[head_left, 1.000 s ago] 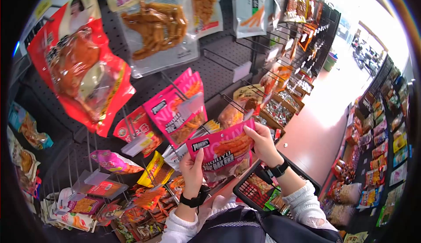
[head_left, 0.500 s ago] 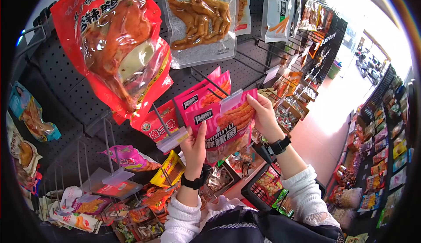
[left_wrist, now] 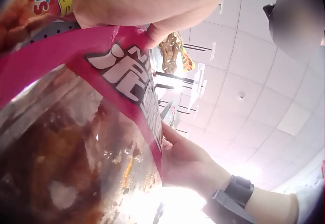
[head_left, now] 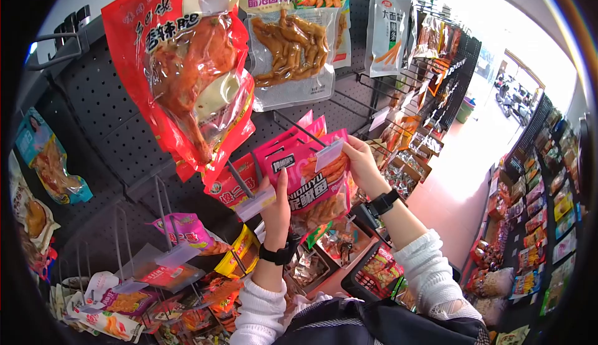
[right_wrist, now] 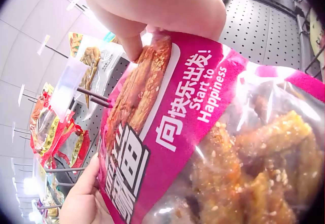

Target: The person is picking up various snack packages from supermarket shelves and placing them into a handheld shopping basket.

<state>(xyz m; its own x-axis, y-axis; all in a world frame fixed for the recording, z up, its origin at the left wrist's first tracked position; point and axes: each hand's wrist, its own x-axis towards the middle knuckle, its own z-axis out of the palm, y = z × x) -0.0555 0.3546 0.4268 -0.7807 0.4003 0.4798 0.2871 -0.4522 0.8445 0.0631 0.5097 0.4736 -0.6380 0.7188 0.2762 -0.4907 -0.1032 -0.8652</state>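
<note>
A pink snack bag (head_left: 311,186) with a clear window showing brown strips hangs between both hands in the head view. My left hand (head_left: 276,214) pinches its left edge, thumb on the front. At the upper right edge, my right hand (head_left: 365,167) grips it. A metal display hook (head_left: 299,127) reaches over the bag's top, with its clear price tag (head_left: 330,154) in front of the bag. More pink bags (head_left: 305,122) hang right behind. In the right wrist view, the bag's printed front (right_wrist: 203,107) fills the middle, with the hook tip beside its top edge.
A large red bag (head_left: 187,89) and a clear pouch of brown feet (head_left: 289,49) hang above. Left of my left hand, another price tag (head_left: 255,203) juts out. A black basket (head_left: 355,279) with snacks is below. An aisle (head_left: 436,201) runs on the right.
The pink bag has gone up from below the hook to level with the other pink bags, with the price tag now in front of it. Both hands moved with it; the head view shifted.
</note>
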